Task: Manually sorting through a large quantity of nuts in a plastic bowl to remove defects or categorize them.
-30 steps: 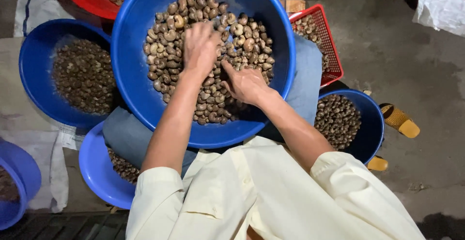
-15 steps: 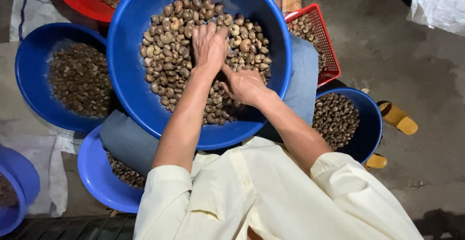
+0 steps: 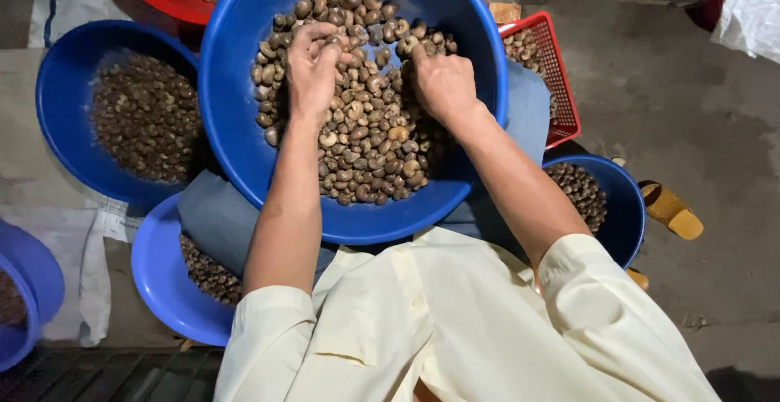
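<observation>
Large blue basin (image 3: pixel 236 126) rests on the lap, half filled with brown nuts (image 3: pixel 366 142). Left hand (image 3: pixel 313 65) curls its grip over a clutch of nuts near the far rim; fingertips buried, so exact hold unclear. Right hand (image 3: pixel 443 85) lies knuckles-up on the pile, fingers pressed into it, grip hidden. Side blue basin (image 3: pixel 61 118), lower basin (image 3: pixel 158 280) and red basket (image 3: pixel 561 85) crowd the floor; bare concrete (image 3: pixel 691 126) lies open to the right.

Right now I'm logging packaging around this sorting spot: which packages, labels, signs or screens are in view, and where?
White woven sack: top left, under the basins, flat, white with a blue stripe.
White sack: lower left floor, crumpled, with small dark print.
White plastic bag: top right corner, bunched.
No signs or screens.
</observation>
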